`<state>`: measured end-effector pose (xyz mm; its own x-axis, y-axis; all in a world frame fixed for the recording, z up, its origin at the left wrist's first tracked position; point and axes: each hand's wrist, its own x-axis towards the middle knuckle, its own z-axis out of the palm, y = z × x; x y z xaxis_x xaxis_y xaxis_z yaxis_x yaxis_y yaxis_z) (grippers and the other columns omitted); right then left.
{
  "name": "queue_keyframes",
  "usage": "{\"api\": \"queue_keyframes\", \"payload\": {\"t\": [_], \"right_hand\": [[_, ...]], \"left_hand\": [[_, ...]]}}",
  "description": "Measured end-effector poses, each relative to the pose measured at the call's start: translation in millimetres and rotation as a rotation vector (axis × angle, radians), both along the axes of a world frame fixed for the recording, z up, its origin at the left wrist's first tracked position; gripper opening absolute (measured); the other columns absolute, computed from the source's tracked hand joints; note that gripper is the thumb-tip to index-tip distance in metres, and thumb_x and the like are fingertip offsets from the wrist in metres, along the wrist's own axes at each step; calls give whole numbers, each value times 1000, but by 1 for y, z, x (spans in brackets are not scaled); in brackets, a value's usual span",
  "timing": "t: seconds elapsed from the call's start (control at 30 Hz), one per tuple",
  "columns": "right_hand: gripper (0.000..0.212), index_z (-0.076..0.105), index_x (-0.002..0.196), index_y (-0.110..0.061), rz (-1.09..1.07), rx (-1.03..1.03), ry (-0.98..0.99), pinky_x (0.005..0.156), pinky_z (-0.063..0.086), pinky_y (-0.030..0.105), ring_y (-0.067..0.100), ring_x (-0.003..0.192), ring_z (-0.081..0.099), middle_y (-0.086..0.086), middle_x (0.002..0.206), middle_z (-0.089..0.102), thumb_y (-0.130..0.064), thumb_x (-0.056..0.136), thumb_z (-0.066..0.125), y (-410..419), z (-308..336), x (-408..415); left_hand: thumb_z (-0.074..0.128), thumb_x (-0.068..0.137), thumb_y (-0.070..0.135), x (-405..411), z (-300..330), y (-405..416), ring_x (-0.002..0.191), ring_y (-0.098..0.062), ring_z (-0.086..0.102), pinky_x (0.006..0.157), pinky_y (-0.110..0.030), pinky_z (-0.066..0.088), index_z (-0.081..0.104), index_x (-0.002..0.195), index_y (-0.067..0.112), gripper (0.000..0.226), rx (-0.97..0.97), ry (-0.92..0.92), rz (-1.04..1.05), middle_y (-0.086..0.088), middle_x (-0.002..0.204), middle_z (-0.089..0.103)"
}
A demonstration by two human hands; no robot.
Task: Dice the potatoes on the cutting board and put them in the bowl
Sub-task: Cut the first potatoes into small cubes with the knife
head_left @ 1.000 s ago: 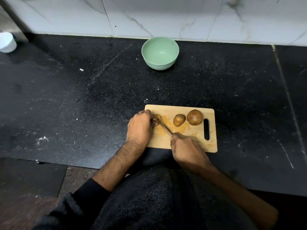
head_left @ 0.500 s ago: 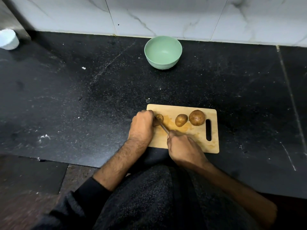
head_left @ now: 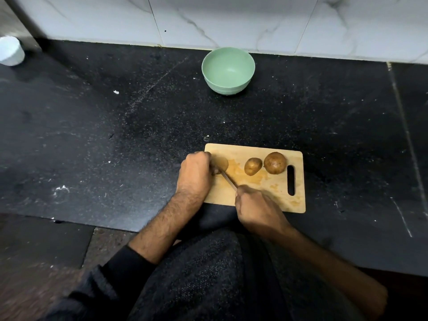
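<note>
- Wooden cutting board (head_left: 266, 188) on black counter (head_left: 115, 147), two whole potatoes (head_left: 253, 166) (head_left: 275, 163) side by side near its far right end.
- Third potato (head_left: 221, 163) at board's left end, gripped under curled fingers of left hand (head_left: 196, 173), mostly to the hand's right.
- Knife (head_left: 228, 180) clutched in right hand (head_left: 257, 208), blade tip against that potato.
- Green bowl (head_left: 228, 70) well apart, by the tiled wall.
- White cup (head_left: 10, 50) far left.
</note>
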<state>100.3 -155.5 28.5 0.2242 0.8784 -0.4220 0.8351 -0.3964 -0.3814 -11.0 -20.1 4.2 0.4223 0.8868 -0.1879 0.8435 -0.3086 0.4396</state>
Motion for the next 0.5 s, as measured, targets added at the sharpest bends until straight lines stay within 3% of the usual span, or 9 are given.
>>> {"api": "queue_keyframes", "payload": {"t": [0.33, 0.5], "right_hand": [[26, 51, 116, -15, 49, -90, 5, 69, 37, 30, 19, 79, 51, -3, 88, 47, -30, 107, 32, -20, 16, 9], [22, 48, 109, -19, 7, -33, -21, 68, 46, 34, 22, 74, 57, -3, 75, 51, -33, 105, 31, -25, 25, 12]], "left_hand": [[73, 88, 17, -2, 4, -5, 86, -29, 66, 78, -42, 55, 72, 86, 13, 5, -18, -40, 14, -8, 93, 68], [65, 90, 10, -2, 3, -5, 86, -28, 64, 71, -36, 49, 69, 87, 9, 4, 9, 17, -17, -7, 91, 64]]}}
